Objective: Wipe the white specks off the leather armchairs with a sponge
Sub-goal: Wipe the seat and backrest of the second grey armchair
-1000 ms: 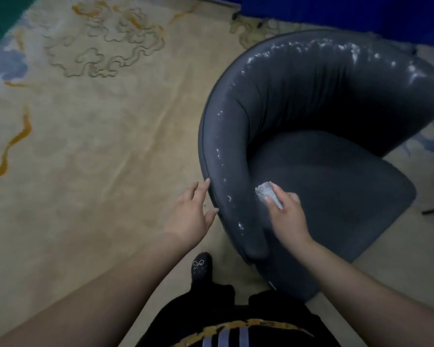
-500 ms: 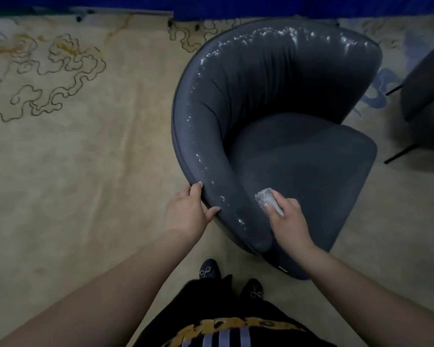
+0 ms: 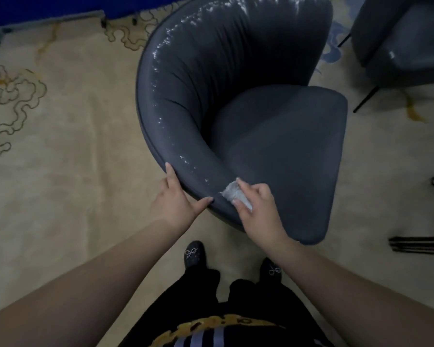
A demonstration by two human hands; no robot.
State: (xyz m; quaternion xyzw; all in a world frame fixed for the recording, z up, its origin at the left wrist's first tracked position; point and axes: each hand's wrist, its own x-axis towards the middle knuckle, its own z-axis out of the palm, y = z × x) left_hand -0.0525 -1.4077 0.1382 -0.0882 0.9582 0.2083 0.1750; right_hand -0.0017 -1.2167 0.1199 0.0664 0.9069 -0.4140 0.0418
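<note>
A dark grey leather armchair with a curved back stands in front of me. White specks run along its rounded top edge from the near arm up around the back. My right hand grips a pale grey sponge and presses it on the near end of the arm, beside the lowest specks. My left hand rests on the outer rim of the same arm, fingers straight and thumb spread along the edge.
A second dark armchair with thin black legs stands at the upper right. Beige patterned carpet covers the floor. Dark straps or rods lie on the floor at the right. My black shoes stand just below the chair.
The view swung so the chair sits more central. My left hand came onto the arm's outer rim. My right hand shifted the sponge from the arm's inner side to its near end.
</note>
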